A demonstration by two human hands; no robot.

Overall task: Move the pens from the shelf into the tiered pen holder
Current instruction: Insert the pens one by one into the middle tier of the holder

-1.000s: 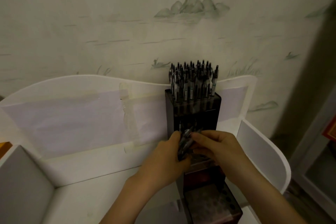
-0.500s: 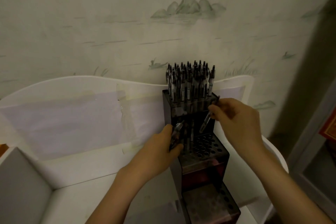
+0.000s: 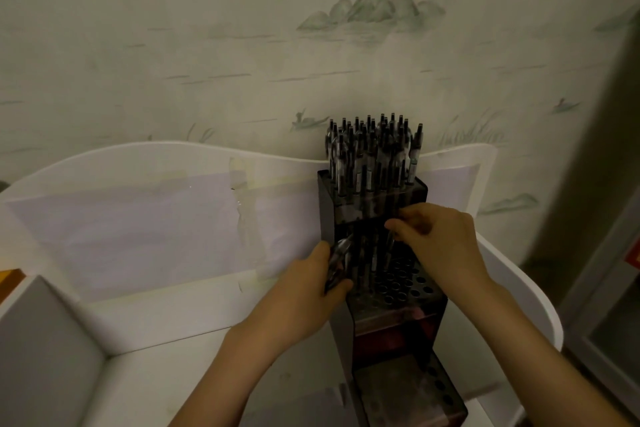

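One pen (image 3: 390, 243), pinched in right hand (image 3: 440, 239), has dropped from top-tier height to mid tier, tip nearing holes just below. Left hand (image 3: 304, 291) still grips spare bundle (image 3: 337, 262) beside pen holder (image 3: 374, 288); approx. one more slotted soon.

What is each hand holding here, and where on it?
Left hand grips a bunch of pens around their lower ends. Right hand pinches one pen near its top.

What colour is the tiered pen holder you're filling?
The tiered pen holder is dark, near-black translucent plastic, with a reddish tint in its lower part; the head view shows it best.
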